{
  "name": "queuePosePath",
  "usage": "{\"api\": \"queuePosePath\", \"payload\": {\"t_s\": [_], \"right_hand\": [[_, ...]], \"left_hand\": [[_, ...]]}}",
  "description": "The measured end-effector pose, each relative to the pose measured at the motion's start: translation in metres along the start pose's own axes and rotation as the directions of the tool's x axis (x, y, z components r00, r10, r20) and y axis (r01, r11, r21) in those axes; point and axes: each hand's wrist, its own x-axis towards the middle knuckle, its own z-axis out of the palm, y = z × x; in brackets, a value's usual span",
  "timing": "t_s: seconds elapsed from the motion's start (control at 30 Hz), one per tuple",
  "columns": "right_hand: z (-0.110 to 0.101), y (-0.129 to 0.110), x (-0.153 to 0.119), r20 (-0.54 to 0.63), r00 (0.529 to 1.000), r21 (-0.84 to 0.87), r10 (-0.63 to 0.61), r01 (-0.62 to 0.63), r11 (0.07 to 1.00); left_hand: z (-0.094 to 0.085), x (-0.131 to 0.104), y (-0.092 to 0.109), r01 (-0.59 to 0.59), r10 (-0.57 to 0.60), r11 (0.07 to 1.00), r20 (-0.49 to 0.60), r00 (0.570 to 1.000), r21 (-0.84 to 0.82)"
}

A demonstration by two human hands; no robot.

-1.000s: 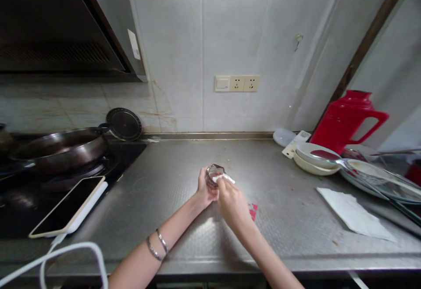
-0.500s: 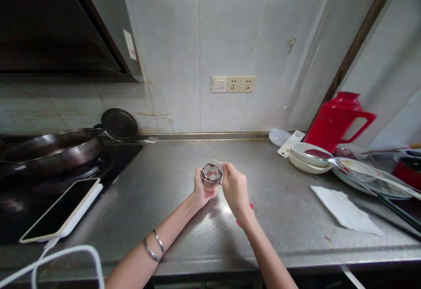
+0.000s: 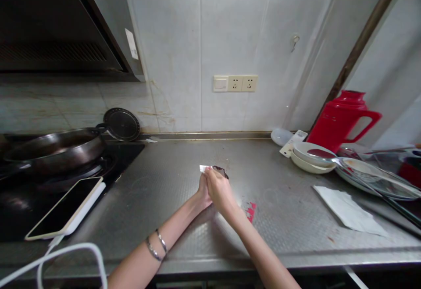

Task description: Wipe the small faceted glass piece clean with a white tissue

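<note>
A small dark-tinted faceted glass point(image 3: 223, 172) shows just past my hands above the counter, mostly covered by my right hand. My left hand point(image 3: 203, 191) is closed around its near side, with most of the fingers hidden. Across it lies my right hand point(image 3: 219, 188), fingers pressed together on a small white piece of tissue point(image 3: 204, 168) that sticks out to the left. A torn red scrap point(image 3: 251, 211) is on the metal counter point(image 3: 171, 166) beside my right wrist.
On the left, a pan point(image 3: 59, 148) sits on the stove, with a phone point(image 3: 66, 210) and white cable point(image 3: 70, 249) nearer me. To the right are stacked bowls point(image 3: 311, 162), a red thermos point(image 3: 342, 118), a folded napkin point(image 3: 350, 210) and plates with utensils point(image 3: 362, 177).
My right hand has moved left across the glass, bringing the white tissue to its left side. The glass's rim is now mostly covered, and more of the red scrap shows.
</note>
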Motion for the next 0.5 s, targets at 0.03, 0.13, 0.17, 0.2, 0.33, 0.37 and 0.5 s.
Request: {"api": "queuePosePath", "payload": {"t_s": [0.03, 0.13, 0.17, 0.2, 0.33, 0.37, 0.5], "right_hand": [[-0.003, 0.001, -0.002, 0.007, 0.999, 0.022, -0.034, 0.034, 0.999], [-0.015, 0.011, -0.01, 0.012, 0.982, 0.092, -0.187, 0.185, 0.978], [-0.02, 0.016, -0.013, 0.008, 0.97, 0.107, -0.244, 0.242, 0.964], [-0.025, 0.021, -0.016, 0.022, 0.954, 0.119, -0.298, 0.293, 0.949], [-0.046, 0.043, -0.025, 0.038, 0.876, 0.093, -0.481, 0.476, 0.875], [-0.052, 0.048, -0.026, 0.048, 0.858, 0.079, -0.511, 0.507, 0.858], [-0.068, 0.065, -0.029, 0.094, 0.815, 0.038, -0.572, 0.572, 0.82]], "left_hand": [[0.0, 0.0, 0.0, -0.034, 0.034, 0.999, -0.008, 0.999, -0.029], [-0.002, -0.001, 0.0, -0.048, 0.047, 0.995, -0.013, 0.999, -0.092], [-0.004, -0.001, 0.001, -0.014, 0.013, 0.995, -0.006, 1.0, -0.096], [-0.005, -0.001, 0.002, 0.03, -0.03, 0.995, 0.002, 1.0, -0.096], [-0.009, -0.004, 0.009, 0.185, -0.179, 0.981, 0.094, 0.979, -0.062], [-0.009, -0.005, 0.011, 0.192, -0.185, 0.98, 0.125, 0.975, -0.049], [-0.007, -0.009, 0.016, 0.234, -0.257, 0.964, 0.221, 0.941, 0.126]]}}
